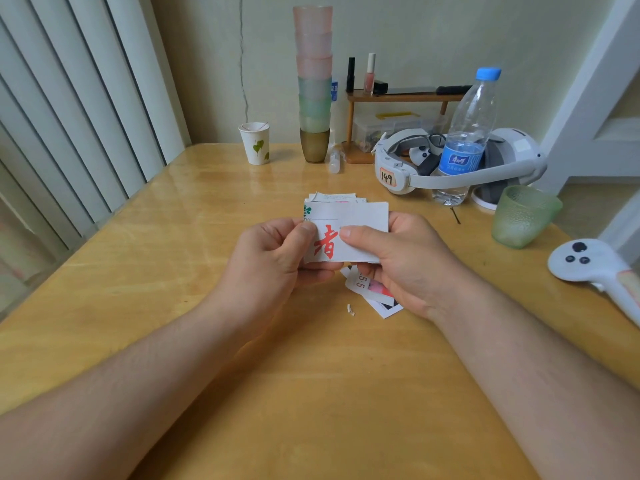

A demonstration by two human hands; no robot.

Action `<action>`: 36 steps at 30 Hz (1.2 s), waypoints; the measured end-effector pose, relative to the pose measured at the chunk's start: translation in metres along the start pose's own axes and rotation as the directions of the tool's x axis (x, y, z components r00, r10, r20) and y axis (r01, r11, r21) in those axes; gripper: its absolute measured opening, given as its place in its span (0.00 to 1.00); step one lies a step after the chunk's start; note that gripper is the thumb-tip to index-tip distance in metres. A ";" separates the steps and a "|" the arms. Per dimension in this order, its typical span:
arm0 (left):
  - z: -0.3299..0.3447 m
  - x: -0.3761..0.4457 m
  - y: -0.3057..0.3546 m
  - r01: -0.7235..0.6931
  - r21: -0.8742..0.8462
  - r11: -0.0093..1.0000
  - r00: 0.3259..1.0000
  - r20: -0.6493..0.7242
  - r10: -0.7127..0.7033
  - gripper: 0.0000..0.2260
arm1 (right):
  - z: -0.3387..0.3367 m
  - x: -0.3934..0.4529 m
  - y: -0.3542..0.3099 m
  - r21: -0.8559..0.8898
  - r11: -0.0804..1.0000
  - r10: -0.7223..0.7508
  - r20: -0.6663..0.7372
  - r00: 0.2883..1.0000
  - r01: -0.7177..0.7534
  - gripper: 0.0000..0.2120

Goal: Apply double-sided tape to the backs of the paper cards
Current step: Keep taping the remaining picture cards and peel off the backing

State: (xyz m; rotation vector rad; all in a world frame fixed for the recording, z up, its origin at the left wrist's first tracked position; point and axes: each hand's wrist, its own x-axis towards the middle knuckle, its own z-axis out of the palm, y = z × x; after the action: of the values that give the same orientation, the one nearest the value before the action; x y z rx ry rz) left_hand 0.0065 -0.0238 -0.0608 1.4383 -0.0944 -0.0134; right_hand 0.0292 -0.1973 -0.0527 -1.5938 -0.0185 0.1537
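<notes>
**A:** We've got the stack of paper cards [349, 230] lifted just off the wooden table [173, 271], near the middle. Our left hand [277, 261] pinches its left edge, thumb on top beside the red character. Our right hand [398, 261] pinches the right side, thumb lying across the top card's face, fingers curled underneath.

**B:** So both hands are closed on the same stack. How do we expect it to handle?

**A:** Light, we'd say, and thin. Each card looks like it would bend or crease easily, though the stack together looks stiffer. The faces look smooth, so the cards could slide over one another if we loosen the pinch.

**B:** Then we hold by the edges, as now, and peel off one card at a time from a corner?

**A:** That seems sensible. The printed side faces up, so a card would need flipping to reach its back.

**B:** And relative to the grip?

**A:** The stack spans the gap between our hands, its far edge sticking out beyond both thumbs. More loose cards [374, 296] lie on the table under our right hand, partly hidden, and a few peek out behind the held stack.

**B:** Any tape in sight?

**A:** We can't pick out a roll anywhere.
</notes>
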 end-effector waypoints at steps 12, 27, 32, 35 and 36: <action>0.004 -0.001 -0.004 -0.021 -0.053 0.998 1.000 0.022 0.022 0.09 | 0.001 -0.005 -0.002 0.035 0.994 -0.101 0.042 0.994 0.100 0.08; 0.004 -0.001 -0.008 -0.112 -0.006 0.994 0.993 0.043 0.112 0.07 | -0.002 -0.006 -0.002 0.007 0.979 -0.206 0.097 0.974 0.206 0.08; 0.003 -0.002 -0.008 -0.166 0.047 0.985 0.984 0.069 0.163 0.06 | -0.010 -0.005 -0.004 -0.078 0.987 -0.126 0.128 0.984 0.137 0.05; -0.001 -0.004 -0.008 -0.269 0.310 0.912 0.963 0.081 0.256 0.05 | -0.018 -0.005 -0.007 -0.127 0.978 -0.149 0.128 0.981 0.165 0.07; -0.002 -0.005 -0.009 -0.291 0.388 0.875 0.956 0.090 0.278 0.05 | -0.019 -0.006 -0.008 -0.161 0.968 -0.173 0.124 0.977 0.192 0.08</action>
State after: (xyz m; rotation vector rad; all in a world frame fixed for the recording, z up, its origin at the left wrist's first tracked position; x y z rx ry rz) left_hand 0.0022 -0.0223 -0.0700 1.8200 -0.3529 0.2393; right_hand 0.0263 -0.2166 -0.0434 -1.7457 -0.2695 0.0965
